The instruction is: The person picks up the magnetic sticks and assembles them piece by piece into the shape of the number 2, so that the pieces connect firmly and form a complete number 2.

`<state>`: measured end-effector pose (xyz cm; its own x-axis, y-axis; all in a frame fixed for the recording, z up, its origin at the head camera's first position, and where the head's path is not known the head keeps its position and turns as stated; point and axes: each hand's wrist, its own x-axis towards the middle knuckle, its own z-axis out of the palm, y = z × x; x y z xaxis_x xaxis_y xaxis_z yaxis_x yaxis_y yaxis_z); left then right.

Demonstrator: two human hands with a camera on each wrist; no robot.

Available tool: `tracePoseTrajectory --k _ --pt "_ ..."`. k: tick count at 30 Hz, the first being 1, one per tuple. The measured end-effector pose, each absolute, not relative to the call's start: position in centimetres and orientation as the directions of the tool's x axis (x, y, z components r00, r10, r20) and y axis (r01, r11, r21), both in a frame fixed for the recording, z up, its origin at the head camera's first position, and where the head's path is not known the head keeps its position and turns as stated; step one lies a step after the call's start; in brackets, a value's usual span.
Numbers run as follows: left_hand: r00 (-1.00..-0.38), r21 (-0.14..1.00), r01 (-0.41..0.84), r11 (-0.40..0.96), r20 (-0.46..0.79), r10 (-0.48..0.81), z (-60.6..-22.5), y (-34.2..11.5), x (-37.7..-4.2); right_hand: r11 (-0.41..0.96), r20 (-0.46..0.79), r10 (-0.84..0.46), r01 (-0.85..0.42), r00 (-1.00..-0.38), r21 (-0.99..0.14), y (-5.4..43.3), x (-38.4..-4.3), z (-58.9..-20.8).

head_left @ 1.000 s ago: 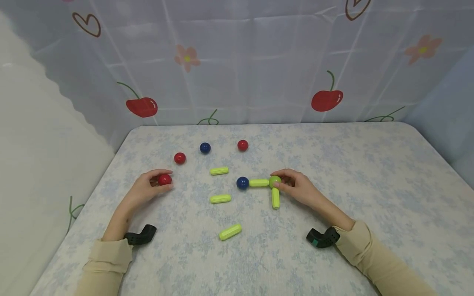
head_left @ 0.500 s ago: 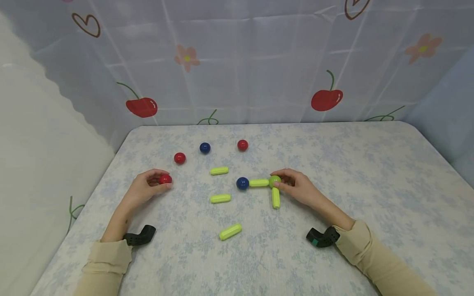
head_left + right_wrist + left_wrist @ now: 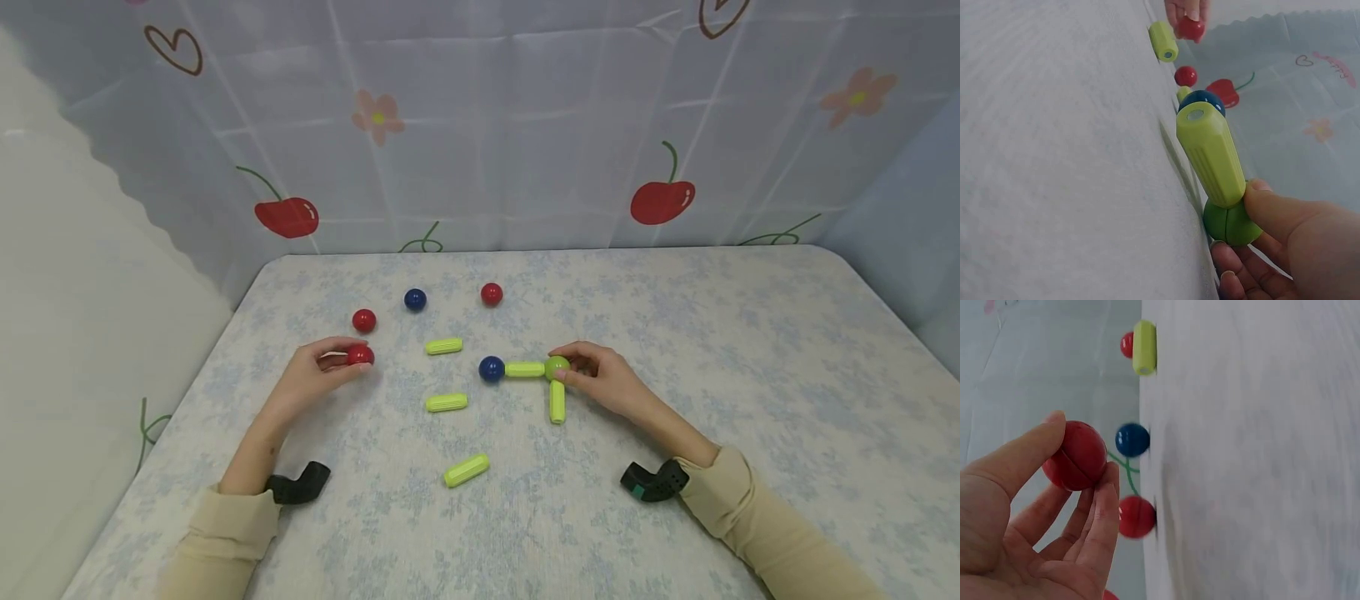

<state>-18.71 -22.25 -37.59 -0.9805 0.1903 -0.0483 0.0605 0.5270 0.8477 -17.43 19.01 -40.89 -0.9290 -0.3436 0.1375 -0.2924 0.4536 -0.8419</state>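
Observation:
My left hand [image 3: 313,377] pinches a red ball [image 3: 1077,456] between thumb and fingers, held above the table in the left wrist view. At the centre right, my right hand [image 3: 603,382] grips a green ball [image 3: 557,367] with thumb and fingertips. Two yellow-green ribbed rods join that ball: one rod [image 3: 524,369] runs left to a blue ball [image 3: 492,369], the other rod [image 3: 557,403] points toward the front edge. The front rod's free end shows a round metal disc in the right wrist view.
Loose rods [image 3: 446,402] lie in a rough column between the hands, one nearer the front [image 3: 467,470] and one farther back [image 3: 444,346]. Behind them rest a blue ball [image 3: 415,300] and two red balls, one left [image 3: 364,321] and one right [image 3: 491,294]. A printed curtain [image 3: 510,142] hangs behind the table.
My left hand has carried the red ball to the right and slightly back, after barely moving at first. The right hand and the joined pieces have stayed nearly still.

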Motion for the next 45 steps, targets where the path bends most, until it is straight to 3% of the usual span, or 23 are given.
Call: tracePoseTrajectory --k 6,20,38,45 --pt "-0.954 0.883 0.079 0.462 -0.068 0.293 -36.7 -17.3 -17.6 0.452 0.117 -0.339 -0.271 -0.933 -0.850 17.9 -15.9 -37.9" --pt "-0.812 0.969 0.042 0.245 -0.110 0.573 -37.3 -9.5 -16.0 0.448 0.131 -0.336 -0.281 -0.933 -0.849 17.9 -15.8 -38.1" --pt "-0.781 0.947 -0.011 0.321 -0.209 0.589 -38.9 -4.0 -14.1 0.452 0.124 -0.331 -0.272 -0.936 -0.849 17.9 -15.9 -37.8" --pt "-0.764 0.934 -0.110 0.339 -0.298 0.573 -39.2 -2.9 -13.7 0.450 0.118 -0.328 -0.265 -0.937 -0.853 17.9 -15.9 -37.8"
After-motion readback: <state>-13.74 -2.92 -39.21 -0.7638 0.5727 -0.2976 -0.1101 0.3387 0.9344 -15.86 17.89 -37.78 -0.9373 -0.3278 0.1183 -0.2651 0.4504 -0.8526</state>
